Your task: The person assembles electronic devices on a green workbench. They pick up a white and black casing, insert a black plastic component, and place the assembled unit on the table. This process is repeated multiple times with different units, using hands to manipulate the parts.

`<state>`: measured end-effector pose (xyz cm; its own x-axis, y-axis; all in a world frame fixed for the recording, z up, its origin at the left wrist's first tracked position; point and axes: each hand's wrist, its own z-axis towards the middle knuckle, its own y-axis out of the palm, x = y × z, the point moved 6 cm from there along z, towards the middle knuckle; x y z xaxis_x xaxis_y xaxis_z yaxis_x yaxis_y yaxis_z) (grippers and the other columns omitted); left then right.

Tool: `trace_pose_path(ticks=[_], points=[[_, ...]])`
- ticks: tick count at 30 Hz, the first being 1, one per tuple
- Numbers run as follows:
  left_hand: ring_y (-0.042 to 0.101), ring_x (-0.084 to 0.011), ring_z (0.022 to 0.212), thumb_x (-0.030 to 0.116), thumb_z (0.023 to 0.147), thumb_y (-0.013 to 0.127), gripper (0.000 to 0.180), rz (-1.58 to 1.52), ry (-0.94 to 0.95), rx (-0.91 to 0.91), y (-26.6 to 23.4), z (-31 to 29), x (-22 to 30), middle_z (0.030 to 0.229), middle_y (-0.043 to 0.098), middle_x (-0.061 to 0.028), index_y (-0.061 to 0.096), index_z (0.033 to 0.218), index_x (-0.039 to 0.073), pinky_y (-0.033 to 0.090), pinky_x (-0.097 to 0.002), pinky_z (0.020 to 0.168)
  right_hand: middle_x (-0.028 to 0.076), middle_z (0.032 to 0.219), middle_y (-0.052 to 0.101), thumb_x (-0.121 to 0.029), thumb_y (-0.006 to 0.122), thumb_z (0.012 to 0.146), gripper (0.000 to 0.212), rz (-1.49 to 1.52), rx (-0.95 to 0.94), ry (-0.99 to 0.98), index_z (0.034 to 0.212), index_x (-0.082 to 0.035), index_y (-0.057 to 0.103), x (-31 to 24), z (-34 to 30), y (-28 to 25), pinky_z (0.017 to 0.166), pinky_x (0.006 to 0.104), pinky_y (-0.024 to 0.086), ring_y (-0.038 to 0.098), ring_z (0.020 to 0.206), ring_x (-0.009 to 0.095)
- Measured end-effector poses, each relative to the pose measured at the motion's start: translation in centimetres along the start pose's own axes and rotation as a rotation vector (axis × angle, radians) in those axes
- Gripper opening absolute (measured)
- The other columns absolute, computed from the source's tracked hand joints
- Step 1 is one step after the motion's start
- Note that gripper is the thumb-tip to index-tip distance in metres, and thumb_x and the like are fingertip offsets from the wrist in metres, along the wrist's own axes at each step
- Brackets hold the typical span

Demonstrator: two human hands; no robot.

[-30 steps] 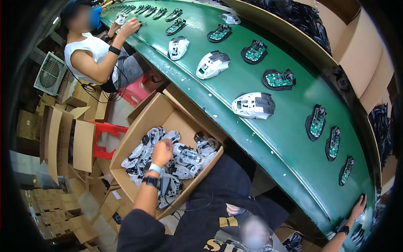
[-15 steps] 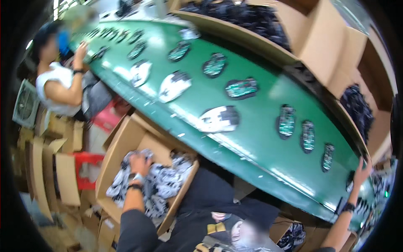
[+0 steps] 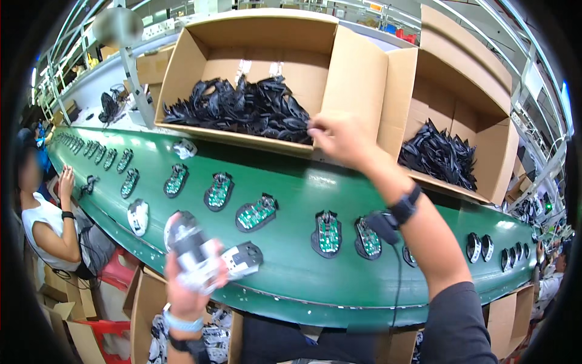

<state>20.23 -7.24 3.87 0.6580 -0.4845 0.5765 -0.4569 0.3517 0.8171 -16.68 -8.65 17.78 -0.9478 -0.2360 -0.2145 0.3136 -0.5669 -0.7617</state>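
My left hand (image 3: 193, 282) is raised at the near side of the green bench, wrapped round a white and grey mouse shell (image 3: 193, 246) that is blurred by motion. Just beside it, another white mouse shell (image 3: 242, 259) lies on the bench. Across the bench, my right hand (image 3: 341, 138) reaches to the front right corner of a cardboard box (image 3: 236, 136) heaped with black curved plastic pieces (image 3: 242, 109). Its fingertips are pinched together at the pile's edge; what is between them is hidden.
Mouse bases with green circuit boards (image 3: 256, 213) line the green bench (image 3: 291, 279). A second box (image 3: 467, 189) of black pieces stands at the far right. Below the near edge sits a carton (image 3: 140, 312) of white shells. A co-worker (image 3: 51, 227) sits at the left.
My left hand has come up from the carton of shells with a mouse shell in it. My right hand has gone from the bench's right end to the black pieces. The view has shifted up.
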Motion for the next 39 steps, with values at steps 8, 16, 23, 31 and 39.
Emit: trace_pose_path(ticks=[8, 16, 23, 31, 39], points=[[0.068, -0.0332, 0.099, 0.051, 0.110, 0.045, 0.058, 0.041, -0.032, -0.352, 4.9, 16.2, -2.2, 0.120, 0.061, -0.0169, 0.027, 0.160, 0.029, 0.060, -0.0432, 0.076, 0.020, 0.132, 0.070, -0.001, 0.069, 0.081, 0.055, -0.351, -0.769, 0.359, 0.135, -0.013, 0.070, 5.6, 8.0, 15.0, 0.101, 0.0449, 0.055, 0.066, 0.124, 0.038], [0.072, -0.0325, 0.086, 0.029, 0.102, 0.047, 0.068, 0.193, 0.166, -0.321, 3.7, 17.6, -0.8, 0.108, 0.061, -0.0189, 0.020, 0.164, 0.024, 0.065, -0.0463, 0.070, 0.022, 0.113, 0.075, -0.004, 0.061, 0.091, 0.021, -0.486, -0.498, 0.251, 0.104, -0.002, 0.078, 5.5, 9.5, 15.4, 0.092, 0.0477, 0.059, 0.073, 0.107, 0.040], [0.073, -0.0283, 0.087, 0.023, 0.105, 0.049, 0.061, 0.331, 0.158, -0.181, 2.5, 17.7, -1.7, 0.103, 0.062, -0.0140, 0.025, 0.161, 0.022, 0.065, -0.0459, 0.078, 0.016, 0.097, 0.071, -0.012, 0.070, 0.088, 0.011, -0.349, -0.120, 0.133, 0.095, -0.008, 0.077, 3.0, 10.1, 11.3, 0.086, 0.0488, 0.057, 0.069, 0.096, 0.039], [0.072, -0.0258, 0.092, 0.012, 0.105, 0.049, 0.061, 0.299, 0.133, -0.187, 2.0, 17.7, -2.6, 0.116, 0.059, -0.0118, 0.025, 0.160, 0.023, 0.066, -0.0470, 0.080, 0.007, 0.102, 0.075, -0.006, 0.066, 0.096, 0.016, 0.646, 0.110, 0.395, 0.108, -0.002, 0.076, -4.1, 4.9, 5.5, 0.082, 0.0318, 0.057, 0.070, 0.093, 0.015], [0.058, -0.0172, 0.118, 0.004, 0.102, 0.062, 0.071, 0.301, 0.104, -0.348, 4.1, 15.5, -3.8, 0.132, 0.053, -0.0089, 0.024, 0.160, 0.020, 0.049, -0.0343, 0.101, 0.008, 0.101, 0.076, 0.004, 0.079, 0.090, 0.031, 1.243, 0.294, 0.561, 0.120, 0.000, 0.068, -9.4, -7.3, 6.7, 0.082, 0.0249, 0.058, 0.071, 0.091, 0.012]])
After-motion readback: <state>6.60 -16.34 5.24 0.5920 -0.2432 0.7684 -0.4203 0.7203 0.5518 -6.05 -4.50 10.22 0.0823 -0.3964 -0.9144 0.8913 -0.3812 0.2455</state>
